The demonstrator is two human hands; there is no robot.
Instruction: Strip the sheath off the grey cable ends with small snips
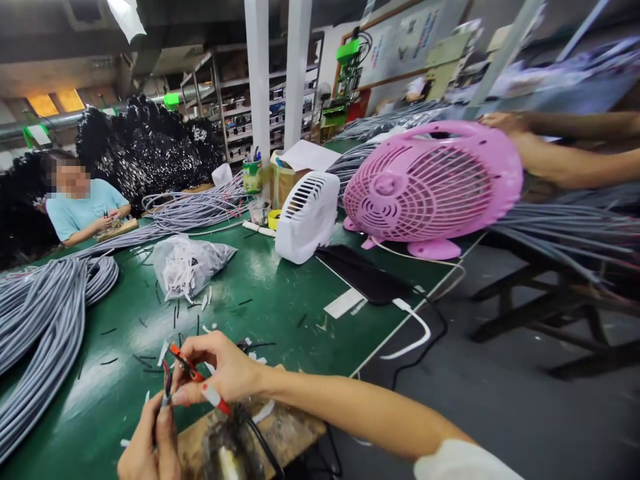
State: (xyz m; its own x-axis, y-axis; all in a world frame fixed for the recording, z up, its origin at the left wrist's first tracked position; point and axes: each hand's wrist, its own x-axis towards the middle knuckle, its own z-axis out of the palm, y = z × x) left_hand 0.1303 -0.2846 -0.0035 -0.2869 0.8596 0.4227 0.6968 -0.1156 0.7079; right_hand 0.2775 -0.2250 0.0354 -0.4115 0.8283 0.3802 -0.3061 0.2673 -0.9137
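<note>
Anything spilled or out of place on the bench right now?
Yes: short black pieces and white bits lie scattered on the green table, between the plastic bag and the right hand. They look untidy, lying loose rather than gathered. Whether any fell from the bag, I can't tell.

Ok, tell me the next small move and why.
Probably tease the coloured wires apart with the right hand: they stick out bunched from the cable end that the left hand pinches, and the right hand, holding a red-handled tool, is beside them.
</note>
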